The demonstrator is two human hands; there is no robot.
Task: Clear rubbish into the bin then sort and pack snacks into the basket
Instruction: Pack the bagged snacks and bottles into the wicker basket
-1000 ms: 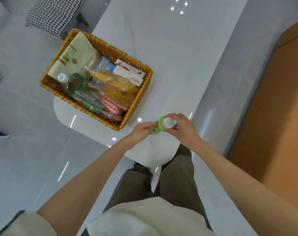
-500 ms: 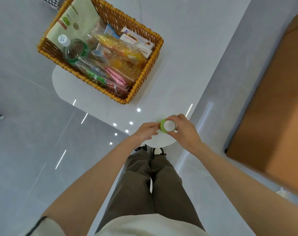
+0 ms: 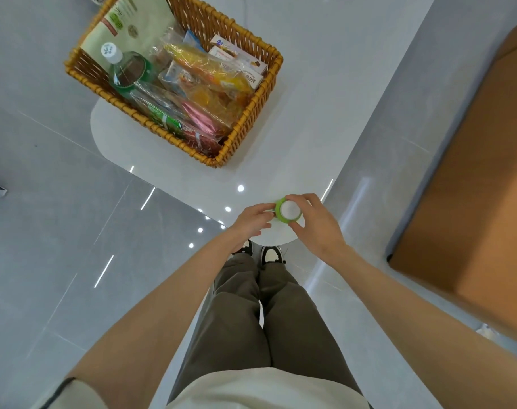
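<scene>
A green bottle with a white cap [image 3: 287, 210] stands upright at the near end of the white table [image 3: 310, 98]. My right hand [image 3: 316, 225] curls its fingers round the cap and neck. My left hand [image 3: 251, 221] grips the bottle's side from the left. A woven wicker basket [image 3: 251, 113] sits further back on the table. It holds a clear bottle with a green label [image 3: 124, 70], a pale green pouch [image 3: 133, 25], boxes and several clear snack bags.
An orange-brown wooden cabinet [image 3: 472, 187] stands to the right of the table. Grey glossy floor tiles lie on the left. My legs and shoes [image 3: 269, 255] are just below the table's near end.
The view has tilted down, so the basket sits higher in the frame. Both hands stay on the green bottle at the table's near end.
</scene>
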